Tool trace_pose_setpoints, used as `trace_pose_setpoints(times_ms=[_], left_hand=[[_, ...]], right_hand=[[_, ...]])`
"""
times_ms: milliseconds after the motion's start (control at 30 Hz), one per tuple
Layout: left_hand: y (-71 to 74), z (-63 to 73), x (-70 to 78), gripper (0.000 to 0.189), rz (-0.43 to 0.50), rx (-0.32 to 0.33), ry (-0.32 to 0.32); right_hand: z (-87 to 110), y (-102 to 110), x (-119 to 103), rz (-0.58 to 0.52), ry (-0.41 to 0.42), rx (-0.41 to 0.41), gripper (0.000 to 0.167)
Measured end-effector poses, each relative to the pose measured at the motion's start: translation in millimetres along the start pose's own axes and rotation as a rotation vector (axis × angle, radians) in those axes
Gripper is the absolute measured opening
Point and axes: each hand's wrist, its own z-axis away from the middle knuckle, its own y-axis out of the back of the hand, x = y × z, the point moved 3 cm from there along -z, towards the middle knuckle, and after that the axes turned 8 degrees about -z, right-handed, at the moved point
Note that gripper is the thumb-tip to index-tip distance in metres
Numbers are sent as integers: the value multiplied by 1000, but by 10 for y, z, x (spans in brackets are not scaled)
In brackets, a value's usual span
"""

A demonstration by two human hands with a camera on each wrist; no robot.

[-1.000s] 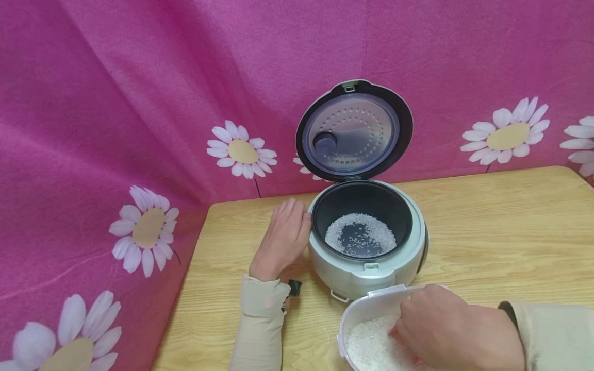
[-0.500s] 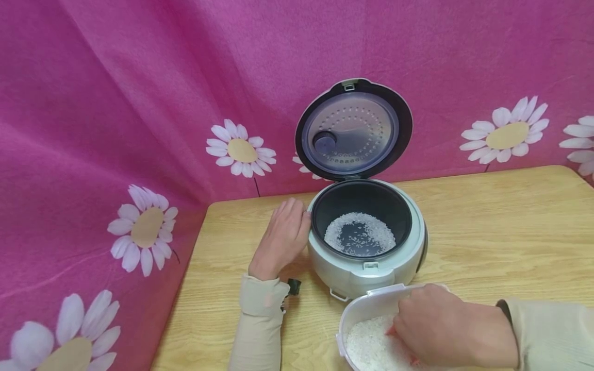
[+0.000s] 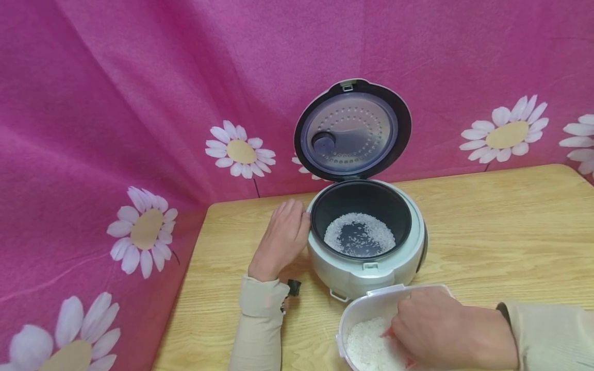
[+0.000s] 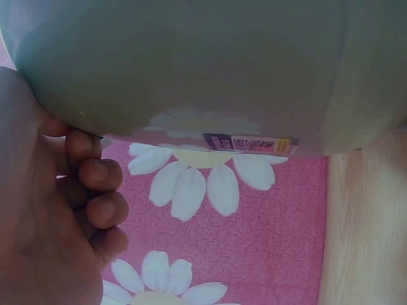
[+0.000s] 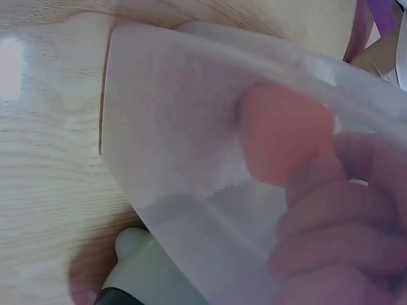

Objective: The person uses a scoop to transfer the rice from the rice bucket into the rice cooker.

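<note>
In the head view, a silver rice cooker stands with its lid raised. A thin ring of rice lies in its dark inner pot. My left hand holds the cooker's left side with curled fingers; in the left wrist view the thumb and index finger meet the body's edge. In front, my right hand grips a red scoop inside a translucent plastic bin of rice. Through the bin wall in the right wrist view, the scoop shows blurred, its handle hidden by fingers.
A wood-grain table carries everything, extending to the right of the cooker. A pink curtain with white flowers hangs behind and along the left. The bin sits close against the cooker's front. A small black object is by the left cuff.
My right hand shifts slightly left within the bin, carrying the red scoop through the rice. The left hand and the cooker stay where they were.
</note>
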Motion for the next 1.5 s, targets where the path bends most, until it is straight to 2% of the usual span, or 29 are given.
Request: trace_pose_setpoints(times_ms=[133,333,400,533,600,1033,1100,1333,1500], left_hand=[[-1,-1,7,19,2,5,-8],[9,-7,14,19,-4,6,-19],[17,-9,13,19,-5,7,-18],[23,-8,6,19,4,-2,-11],[17,-5,2,19,6,-9,-9],[7,-4,4,20,10,-5,-16],[8,-7,4,20,10,-2,-18],[11,-6,4,18,10,-9,-11],[5,1,1,17,14,-13,6]], right_hand=[[14,7,-9,-45,31,18,33],[8,6,4,-199,2,-47,32],[8,4,3,-203,23,-27,33],[12,7,-14,-142,112,87,38],[8,3,-18,-161,123,96,38],[-15,-67,6,-441,92,-44,38],[-17,-70,12,-451,70,-75,37],[-14,-74,6,-408,52,-94,36],[-24,-103,5,-335,-41,-181,32]])
